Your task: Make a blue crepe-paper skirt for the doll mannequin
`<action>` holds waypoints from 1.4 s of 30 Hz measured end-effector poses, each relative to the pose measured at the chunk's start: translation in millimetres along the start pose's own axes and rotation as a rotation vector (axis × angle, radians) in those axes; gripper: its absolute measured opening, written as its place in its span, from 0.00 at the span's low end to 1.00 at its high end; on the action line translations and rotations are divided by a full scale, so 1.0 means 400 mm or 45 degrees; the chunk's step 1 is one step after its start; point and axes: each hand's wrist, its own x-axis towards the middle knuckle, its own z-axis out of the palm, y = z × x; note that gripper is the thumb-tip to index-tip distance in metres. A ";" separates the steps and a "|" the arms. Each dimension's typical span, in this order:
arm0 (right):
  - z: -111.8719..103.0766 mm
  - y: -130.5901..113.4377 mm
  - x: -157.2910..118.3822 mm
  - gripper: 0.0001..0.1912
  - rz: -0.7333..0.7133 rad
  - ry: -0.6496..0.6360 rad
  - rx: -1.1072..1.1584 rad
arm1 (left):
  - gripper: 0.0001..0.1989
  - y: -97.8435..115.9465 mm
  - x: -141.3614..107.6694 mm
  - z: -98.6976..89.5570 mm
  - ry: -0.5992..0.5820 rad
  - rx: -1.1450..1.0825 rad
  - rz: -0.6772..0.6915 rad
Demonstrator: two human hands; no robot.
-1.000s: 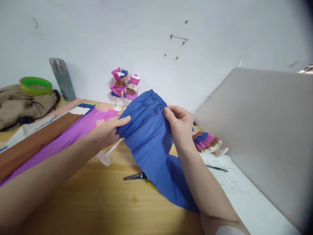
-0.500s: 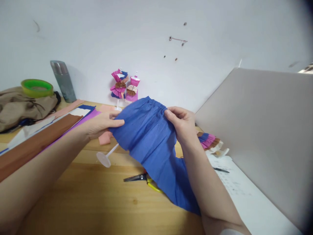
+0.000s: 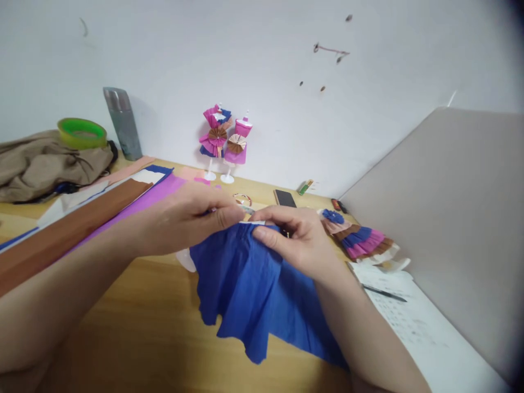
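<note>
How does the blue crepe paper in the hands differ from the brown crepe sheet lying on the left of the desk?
The blue crepe paper is gathered and pinched at its top edge by the left hand and right hand; the brown crepe sheet lies untouched. The blue crepe paper fans into loose folds, while the brown crepe sheet stays flat in a long strip. Both rest on the wooden desk.

Open wood tabletop near left; grey board walls right; paper dolls, maybe phone, crowd back.
</note>
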 end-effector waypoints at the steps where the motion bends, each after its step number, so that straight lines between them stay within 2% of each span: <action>1: 0.002 -0.006 -0.001 0.10 -0.019 -0.025 -0.023 | 0.22 0.002 0.000 0.006 -0.082 -0.052 -0.005; 5: 0.004 -0.009 0.001 0.11 -0.027 -0.087 -0.026 | 0.23 0.006 0.016 0.031 -0.272 -0.324 -0.013; 9: 0.006 -0.008 0.006 0.14 0.042 -0.242 -0.058 | 0.24 0.002 0.029 0.049 -0.370 -0.417 -0.120; 14: 0.008 -0.022 0.003 0.13 0.044 -0.215 -0.065 | 0.24 -0.016 0.026 0.038 -0.472 -0.525 -0.218; 19: -0.004 -0.031 -0.001 0.11 0.113 -0.261 -0.062 | 0.18 -0.031 0.023 0.024 -0.613 -0.520 -0.153; 25: -0.004 -0.025 0.002 0.18 0.197 -0.232 -0.165 | 0.17 -0.024 0.024 0.024 -0.562 -0.393 -0.115; 29: 0.003 -0.009 0.000 0.17 0.183 -0.083 -0.149 | 0.20 -0.020 0.024 0.018 -0.502 -0.424 -0.154; 33: 0.004 0.005 0.001 0.15 0.175 0.032 -0.206 | 0.18 -0.030 0.031 0.022 -0.472 -0.422 -0.121; 38: 0.000 0.012 0.008 0.16 0.157 0.076 -0.251 | 0.16 -0.042 0.041 0.037 -0.362 -0.255 -0.024; 42: 0.001 0.008 0.006 0.15 0.175 0.208 -0.201 | 0.14 -0.045 0.042 0.045 -0.233 -0.035 0.087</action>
